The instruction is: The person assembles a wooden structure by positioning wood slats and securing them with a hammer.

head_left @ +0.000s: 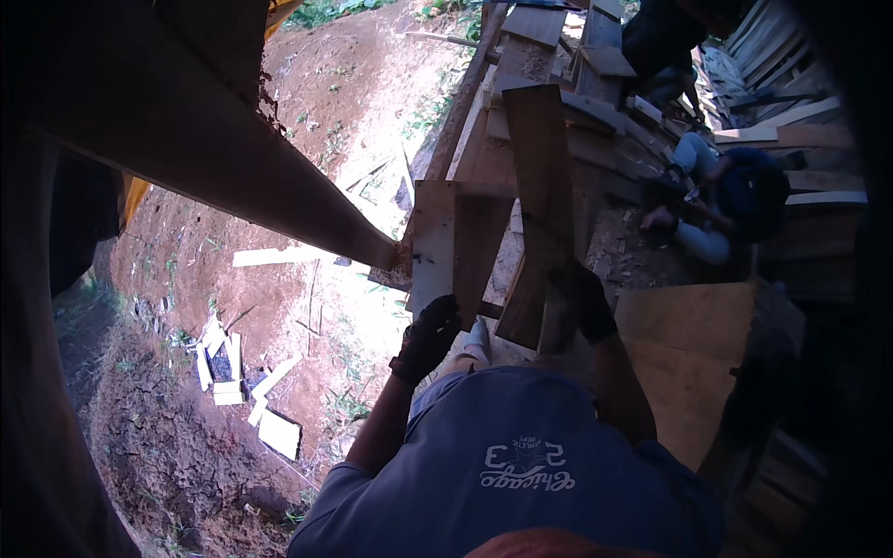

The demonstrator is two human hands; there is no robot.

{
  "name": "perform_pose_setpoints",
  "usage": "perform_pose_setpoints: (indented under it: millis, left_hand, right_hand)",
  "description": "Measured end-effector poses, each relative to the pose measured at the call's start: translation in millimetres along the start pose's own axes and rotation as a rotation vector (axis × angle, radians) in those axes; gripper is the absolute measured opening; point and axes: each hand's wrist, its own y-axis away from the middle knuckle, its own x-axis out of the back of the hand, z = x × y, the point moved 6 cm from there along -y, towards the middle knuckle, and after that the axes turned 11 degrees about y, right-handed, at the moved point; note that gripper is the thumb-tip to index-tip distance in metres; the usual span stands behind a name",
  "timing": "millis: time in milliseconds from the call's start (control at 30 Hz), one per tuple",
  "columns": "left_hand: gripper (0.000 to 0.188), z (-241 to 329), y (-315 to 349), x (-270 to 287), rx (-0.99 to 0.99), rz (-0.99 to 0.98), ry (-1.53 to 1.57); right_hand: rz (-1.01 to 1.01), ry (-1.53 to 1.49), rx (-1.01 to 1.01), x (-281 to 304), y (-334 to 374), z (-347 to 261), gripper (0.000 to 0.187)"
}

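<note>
My left hand (431, 337), in a dark glove, has its fingers curled at the near end of a pale wooden board (433, 237). Beside that board lies a darker brown piece of wood (479, 242). A long dark wooden board (541, 158) slants across the middle, its far end tipped slightly left. My right hand (582, 299), also gloved, is closed on the right edge of this long board near its lower part. Shadow hides most of the right fingers.
A stack of planks (521, 56) runs away at the far side. To the right, a person (735, 191) crouches by scattered wood. A broad wooden panel (684, 363) stands close on my right. A thick beam (251, 177) juts in from the left, above sloping soil with wood offcuts (277, 433).
</note>
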Motion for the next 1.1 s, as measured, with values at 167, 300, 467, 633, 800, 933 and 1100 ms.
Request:
perform_pose_setpoints:
  millis: [167, 300, 467, 633, 800, 933, 1100]
  left_hand:
    - [0.051, -4, -24, -8, -0.023, 0.090, 0.005]
    - [0.058, -19, -9, -15, 0.190, -0.049, -0.128]
    - [0.060, -16, 2, -24, 0.228, -0.065, -0.317]
    - [0.053, -12, 13, -20, -0.025, 0.073, -0.486]
    - [0.047, -8, 34, 11, 0.163, 0.142, -0.324]
    - [0.043, -40, 55, 40, 0.228, 0.196, -0.305]
    - [0.044, -93, 76, 57, 0.302, 0.162, -0.475]
  right_hand:
    - [-0.208, -0.928, -0.208, -187, 69, 23, 0.038]
    - [-0.530, -0.548, -0.307, -197, 51, 0, 0.037]
    - [-0.296, -0.078, 0.168, -194, 41, -24, 0.037]
    - [-0.407, -0.410, 0.002, -250, 48, 16, 0.038]
    - [-0.289, 0.130, 0.308, -209, 44, -22, 0.039]
    - [-0.316, -0.047, 0.117, -217, 51, -6, 0.037]
    - [-0.478, -0.168, -0.051, -237, 44, 14, 0.034]
